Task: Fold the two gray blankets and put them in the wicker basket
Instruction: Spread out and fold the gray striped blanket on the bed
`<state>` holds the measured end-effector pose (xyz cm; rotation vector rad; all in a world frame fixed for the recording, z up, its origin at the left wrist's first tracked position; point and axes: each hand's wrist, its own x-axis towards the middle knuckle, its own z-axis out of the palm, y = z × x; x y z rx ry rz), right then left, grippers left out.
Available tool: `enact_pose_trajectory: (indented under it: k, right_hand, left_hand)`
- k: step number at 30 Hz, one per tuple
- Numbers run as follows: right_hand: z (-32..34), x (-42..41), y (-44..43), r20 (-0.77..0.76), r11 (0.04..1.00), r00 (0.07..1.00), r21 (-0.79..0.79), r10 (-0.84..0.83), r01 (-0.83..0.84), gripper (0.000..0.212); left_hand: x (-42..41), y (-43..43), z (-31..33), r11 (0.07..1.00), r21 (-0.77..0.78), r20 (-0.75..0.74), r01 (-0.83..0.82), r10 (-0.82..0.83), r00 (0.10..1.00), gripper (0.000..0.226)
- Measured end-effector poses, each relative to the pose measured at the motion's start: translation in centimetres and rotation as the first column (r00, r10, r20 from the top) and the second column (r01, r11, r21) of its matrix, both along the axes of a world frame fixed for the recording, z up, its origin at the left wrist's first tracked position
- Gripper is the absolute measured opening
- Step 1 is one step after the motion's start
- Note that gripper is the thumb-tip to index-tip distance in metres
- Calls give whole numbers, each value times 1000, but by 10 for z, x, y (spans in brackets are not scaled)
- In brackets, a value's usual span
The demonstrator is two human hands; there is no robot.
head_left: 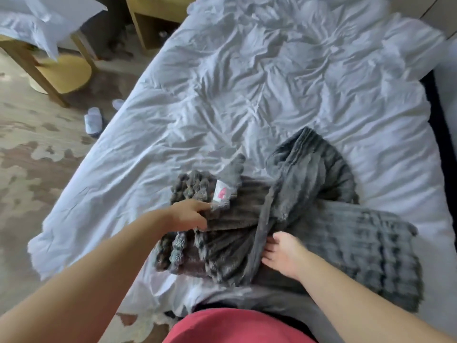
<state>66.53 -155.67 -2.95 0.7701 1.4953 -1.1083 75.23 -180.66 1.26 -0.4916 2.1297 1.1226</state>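
gray blankets (346, 243) heaped unfolded on bed (247, 95); basket not in view. left hand (189, 215) pinches edge by tag (221, 193); right hand (284, 253) tucked into fold, grasp unclear. folding barely begun.

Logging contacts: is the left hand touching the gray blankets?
Touching. The head view shows the left hand pressed against the gray blankets beside the white label.

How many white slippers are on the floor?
2: the near slipper lies on the carpet left of the duvet; the far slipper sits beyond it, at the duvet's edge. Others may be hidden.
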Motion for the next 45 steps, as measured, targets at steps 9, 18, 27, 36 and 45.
enact_pose_trajectory:
  k: [9, 18, 27, 36, 45]
  right_hand:
    - [22, 17, -31, -60, 991, 989, 21, 135, -134, 12]
    - [9, 26, -5, -2, 921, 926, -97, -378, 376, 69]
    - [18, 29, -54, -172, 989, 976, 72, 137, -126, 26]
    - [34, 68, -58, 3, 847, 905, -350, -426, 400, 36]
    - [25, 85, -37, -21, 876, 882, 127, 471, -465, 15]
  left_hand:
    - [-5, 40, -1, 959, -279, -238, -46, -22, 971, 21]
    - [62, 28, -25, 759, -401, -171, 513, -613, 772, 55]
    - [96, 68, -34, 826, 18, -383, -564, 527, 759, 38]
    - [61, 81, -31, -189, 539, 713, -821, 621, 325, 92]
    - [53, 86, -25, 481, 295, 261, -826, 791, 554, 28]
